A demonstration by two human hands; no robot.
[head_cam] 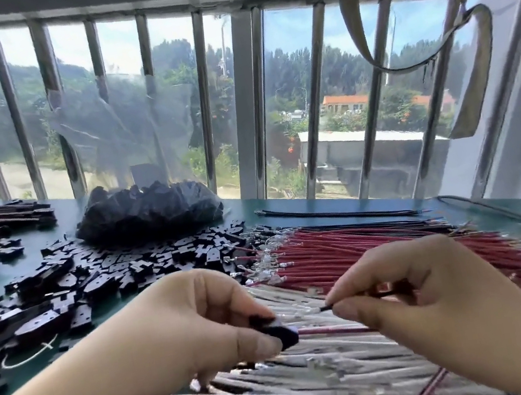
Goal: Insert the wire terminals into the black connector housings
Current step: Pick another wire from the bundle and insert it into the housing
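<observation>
left hand (183,319): we pinch small black plastic connector housing (285,334), red wire (331,330) already in.
right hand (417,288): pinches thin black wire (344,303), terminal not yet in.
left to do: big loose housing pile (92,279) far left.

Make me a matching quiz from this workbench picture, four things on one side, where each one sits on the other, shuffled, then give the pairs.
Things
1. black connector housing
2. bag of housings
3. red wires
4. white wires

Places
A. spread under both hands
B. by the window bars
C. pinched in the left hand
D. beyond the right hand

Pairs: 1-C, 2-B, 3-D, 4-A
</observation>
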